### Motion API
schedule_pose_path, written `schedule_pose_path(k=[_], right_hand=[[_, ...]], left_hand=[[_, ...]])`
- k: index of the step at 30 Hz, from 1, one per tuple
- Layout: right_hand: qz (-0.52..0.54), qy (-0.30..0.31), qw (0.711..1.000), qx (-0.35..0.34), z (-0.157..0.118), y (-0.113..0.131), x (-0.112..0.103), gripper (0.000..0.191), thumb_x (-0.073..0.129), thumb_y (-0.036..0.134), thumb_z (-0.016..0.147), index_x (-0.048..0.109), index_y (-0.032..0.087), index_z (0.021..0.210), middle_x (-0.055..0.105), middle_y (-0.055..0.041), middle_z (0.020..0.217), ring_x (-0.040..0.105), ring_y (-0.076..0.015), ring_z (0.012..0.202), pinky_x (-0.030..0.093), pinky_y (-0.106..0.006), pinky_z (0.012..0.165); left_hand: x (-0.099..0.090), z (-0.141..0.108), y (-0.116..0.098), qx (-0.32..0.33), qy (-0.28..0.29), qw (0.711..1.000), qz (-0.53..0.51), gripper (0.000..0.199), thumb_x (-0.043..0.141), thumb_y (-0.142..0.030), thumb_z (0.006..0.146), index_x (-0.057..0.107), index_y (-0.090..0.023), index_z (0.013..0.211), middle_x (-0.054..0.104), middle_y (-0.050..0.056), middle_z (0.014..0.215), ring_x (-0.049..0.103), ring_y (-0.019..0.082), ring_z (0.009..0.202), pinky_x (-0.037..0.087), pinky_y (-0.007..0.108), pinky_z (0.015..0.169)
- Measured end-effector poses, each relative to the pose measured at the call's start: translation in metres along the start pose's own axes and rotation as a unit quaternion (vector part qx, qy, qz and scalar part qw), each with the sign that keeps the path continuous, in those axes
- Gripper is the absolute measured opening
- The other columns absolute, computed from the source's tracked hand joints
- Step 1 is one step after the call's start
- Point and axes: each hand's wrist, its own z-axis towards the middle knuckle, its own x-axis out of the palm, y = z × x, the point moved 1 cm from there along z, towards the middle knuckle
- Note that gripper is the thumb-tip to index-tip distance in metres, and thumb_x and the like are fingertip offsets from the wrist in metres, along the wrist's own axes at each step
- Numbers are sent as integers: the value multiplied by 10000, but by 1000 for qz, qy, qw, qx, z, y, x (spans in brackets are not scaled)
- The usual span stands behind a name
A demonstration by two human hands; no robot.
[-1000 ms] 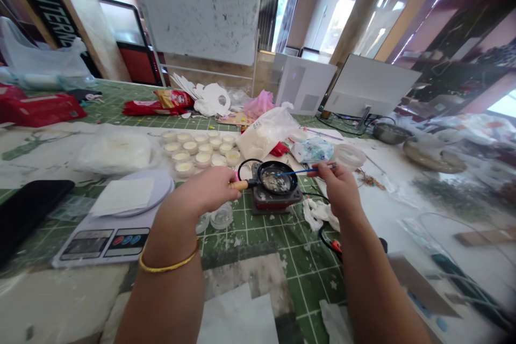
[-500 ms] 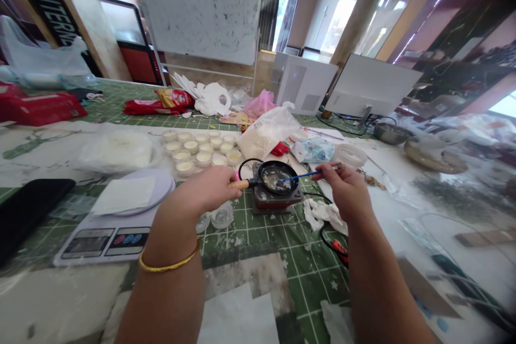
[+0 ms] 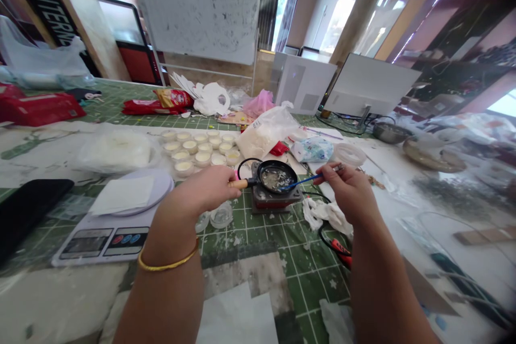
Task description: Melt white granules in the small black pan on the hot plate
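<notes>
My left hand (image 3: 213,188) is closed round the wooden handle (image 3: 238,184) of a small black frying pan (image 3: 262,181). The pan rests on a small hot plate (image 3: 269,205) with a red side. Inside it lies a shiny, partly whitish substance (image 3: 277,176). My right hand (image 3: 342,185) pinches a thin blue stick (image 3: 305,180), whose tip reaches into the pan near its right rim. A crumpled white tissue (image 3: 324,214) lies just below that hand. Two clear plastic cups (image 3: 221,216) stand below my left hand.
Several small cups of pale wax-like filling (image 3: 202,157) stand behind the pan, beside a bag of white material (image 3: 264,137). A kitchen scale (image 3: 107,239) holding white paper lies left, next to a black phone-like slab (image 3: 32,215). A red-handled tool (image 3: 341,251) and cable lie right.
The stick's tip has moved from the pan's middle toward its right, near side. My right hand has shifted slightly; my left still grips the handle.
</notes>
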Motion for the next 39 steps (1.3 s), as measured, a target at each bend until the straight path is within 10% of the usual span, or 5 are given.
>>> schedule_pose_path(k=[24,29,34,39], right_hand=[[49,75,996,-16,-2,0,14,312,483,458,811,600,175,866,680,-37,755,585,-151,753,400,-282,746],[45,-4,999,-23,0,-4,20,313,489,447,810,604,177,920,683,-44,805,586,-155,786,396,-287,765],[92,83,992,-14,1,-4,24,296,482,439,816,600,174,873,684,-36,769,587,-146,772,393,-276,769],[62,-29,998,9,5,-9,18,303,512,449,795,607,172,874,682,-43,770,586,-155,777,391,-289,770]], left_hand=[[0,0,1,-9,9,1000,-4,226,496,-397,689,545,-177,678,597,40,701,525,167,638,309,268,550],[-1,-1,-1,-17,9,1000,0,204,501,-380,684,537,-179,684,595,39,703,526,166,639,304,268,543],[0,0,1,-8,8,1000,7,198,498,-373,683,540,-180,685,598,40,707,526,168,641,302,268,543],[0,0,1,-11,11,1000,4,215,492,-388,691,540,-178,687,601,41,708,529,167,638,300,266,538]])
